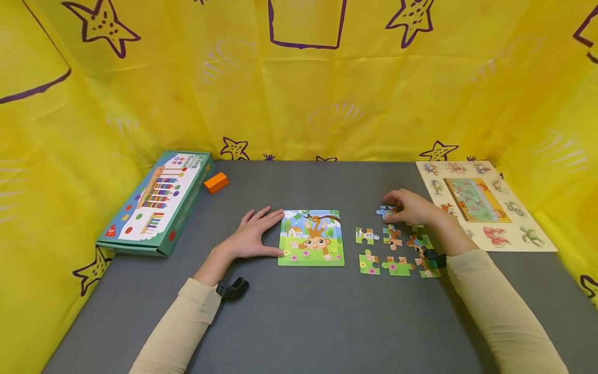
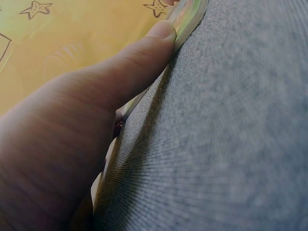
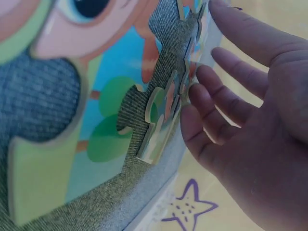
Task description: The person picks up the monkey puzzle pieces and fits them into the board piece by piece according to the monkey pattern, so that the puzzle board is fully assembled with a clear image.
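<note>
At the middle of the table lies a square puzzle board [image 1: 310, 244] with a monkey picture. My left hand [image 1: 252, 236] spreads along its left side, thumb and forefinger touching the edge; the left wrist view has the thumb [image 2: 161, 31] right against the rim. To the right of the board are several loose jigsaw pieces [image 1: 397, 266] bearing parts of a monkey picture. My right hand [image 1: 408, 208] reaches over them and holds a blue puzzle piece [image 1: 382, 211] at the top of the group, thumb and fingers around it. The hand and wrist hide some pieces behind it.
At the back left sits a green game box [image 1: 159, 202], with an orange block [image 1: 216, 182] beside it. A wooden sea-animal board [image 1: 504, 213] lies at the right, partly behind my right arm. Yellow cloth [image 1: 299, 104] hangs around the grey table [image 1: 299, 322].
</note>
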The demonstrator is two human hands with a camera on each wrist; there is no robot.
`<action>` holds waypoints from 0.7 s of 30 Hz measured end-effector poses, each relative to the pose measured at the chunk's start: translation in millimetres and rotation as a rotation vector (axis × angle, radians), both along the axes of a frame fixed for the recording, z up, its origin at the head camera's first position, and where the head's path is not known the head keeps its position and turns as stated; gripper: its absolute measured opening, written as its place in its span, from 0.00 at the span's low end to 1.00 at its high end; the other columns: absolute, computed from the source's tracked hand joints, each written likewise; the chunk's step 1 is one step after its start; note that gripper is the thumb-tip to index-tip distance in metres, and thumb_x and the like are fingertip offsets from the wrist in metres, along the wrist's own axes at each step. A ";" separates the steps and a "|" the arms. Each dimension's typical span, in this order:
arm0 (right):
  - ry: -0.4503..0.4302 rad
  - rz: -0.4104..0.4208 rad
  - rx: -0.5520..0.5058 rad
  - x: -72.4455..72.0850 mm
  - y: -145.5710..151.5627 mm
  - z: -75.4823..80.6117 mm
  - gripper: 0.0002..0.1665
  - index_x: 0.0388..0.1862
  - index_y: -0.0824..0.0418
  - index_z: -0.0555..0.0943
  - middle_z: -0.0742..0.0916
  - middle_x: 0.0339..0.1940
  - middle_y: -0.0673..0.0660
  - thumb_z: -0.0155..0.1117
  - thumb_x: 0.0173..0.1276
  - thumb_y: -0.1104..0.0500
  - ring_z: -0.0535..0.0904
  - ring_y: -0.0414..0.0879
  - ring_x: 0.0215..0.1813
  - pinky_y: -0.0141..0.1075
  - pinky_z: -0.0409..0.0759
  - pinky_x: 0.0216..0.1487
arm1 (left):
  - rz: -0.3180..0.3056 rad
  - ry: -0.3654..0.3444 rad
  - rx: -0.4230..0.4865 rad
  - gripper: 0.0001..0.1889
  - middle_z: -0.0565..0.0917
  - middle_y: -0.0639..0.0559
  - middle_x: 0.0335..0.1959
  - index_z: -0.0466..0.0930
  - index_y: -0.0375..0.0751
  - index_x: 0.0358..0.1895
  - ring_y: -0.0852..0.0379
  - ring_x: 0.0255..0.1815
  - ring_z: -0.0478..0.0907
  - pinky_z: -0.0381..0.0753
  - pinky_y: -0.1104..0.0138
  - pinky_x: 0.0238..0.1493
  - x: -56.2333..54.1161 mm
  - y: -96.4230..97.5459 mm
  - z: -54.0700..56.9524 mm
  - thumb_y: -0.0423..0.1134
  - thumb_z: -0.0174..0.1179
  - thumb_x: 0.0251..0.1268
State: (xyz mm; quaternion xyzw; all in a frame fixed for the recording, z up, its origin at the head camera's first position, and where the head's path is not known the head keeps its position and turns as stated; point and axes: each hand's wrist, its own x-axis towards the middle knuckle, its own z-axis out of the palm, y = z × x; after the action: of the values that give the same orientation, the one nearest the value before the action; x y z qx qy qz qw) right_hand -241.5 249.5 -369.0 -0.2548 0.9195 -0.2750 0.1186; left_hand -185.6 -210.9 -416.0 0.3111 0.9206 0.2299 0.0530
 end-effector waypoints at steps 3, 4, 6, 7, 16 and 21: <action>0.013 0.000 0.023 -1.4 2.4 0.3 0.28 0.58 0.75 0.76 0.77 0.52 0.71 0.73 0.67 0.60 0.75 0.65 0.54 0.58 0.73 0.56 | 0.009 -0.006 -0.005 0.55 0.57 0.53 0.81 0.56 0.46 0.81 0.45 0.81 0.43 0.32 0.41 0.73 -1.2 0.4 0.2 0.64 0.72 0.54; 0.017 0.000 0.029 -1.4 3.5 0.0 0.27 0.58 0.76 0.77 0.77 0.52 0.71 0.73 0.67 0.60 0.75 0.65 0.54 0.58 0.73 0.56 | 0.009 -0.010 -0.005 0.55 0.57 0.53 0.81 0.56 0.46 0.81 0.45 0.81 0.43 0.32 0.41 0.73 -1.3 0.7 0.2 0.64 0.72 0.54; 0.025 -0.006 0.037 -0.8 6.1 -1.2 0.26 0.56 0.76 0.78 0.78 0.51 0.70 0.74 0.66 0.60 0.75 0.65 0.54 0.58 0.72 0.57 | 0.008 -0.012 -0.008 0.55 0.57 0.53 0.81 0.56 0.46 0.81 0.45 0.81 0.43 0.32 0.40 0.73 -1.3 1.6 0.2 0.65 0.71 0.54; 0.026 -0.008 0.035 -0.9 6.5 -1.4 0.26 0.55 0.76 0.78 0.78 0.51 0.70 0.74 0.66 0.60 0.75 0.65 0.53 0.58 0.72 0.56 | 0.009 -0.012 -0.006 0.55 0.57 0.53 0.80 0.56 0.46 0.81 0.45 0.81 0.43 0.32 0.40 0.73 -1.0 1.3 0.5 0.64 0.72 0.54; -0.023 -0.042 0.026 2.7 9.5 -5.3 0.23 0.55 0.73 0.77 0.79 0.45 0.66 0.73 0.67 0.62 0.75 0.59 0.47 0.45 0.80 0.39 | -0.012 0.011 0.001 0.54 0.58 0.51 0.80 0.57 0.45 0.81 0.43 0.81 0.45 0.34 0.39 0.73 -1.2 2.2 -0.3 0.64 0.72 0.54; 0.009 -0.033 0.023 -0.6 4.1 -3.3 0.17 0.50 0.72 0.79 0.78 0.41 0.63 0.71 0.67 0.64 0.75 0.55 0.41 0.40 0.79 0.30 | -0.005 0.017 0.004 0.54 0.58 0.51 0.80 0.57 0.45 0.81 0.43 0.81 0.45 0.34 0.39 0.73 0.3 -0.6 -0.5 0.64 0.72 0.54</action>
State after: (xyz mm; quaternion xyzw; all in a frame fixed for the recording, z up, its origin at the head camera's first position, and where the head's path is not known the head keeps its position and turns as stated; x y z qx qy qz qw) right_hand -242.1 253.6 -372.3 -0.2395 0.9271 -0.2654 0.1128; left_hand -185.3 -211.5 -416.5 0.3156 0.9198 0.2289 0.0451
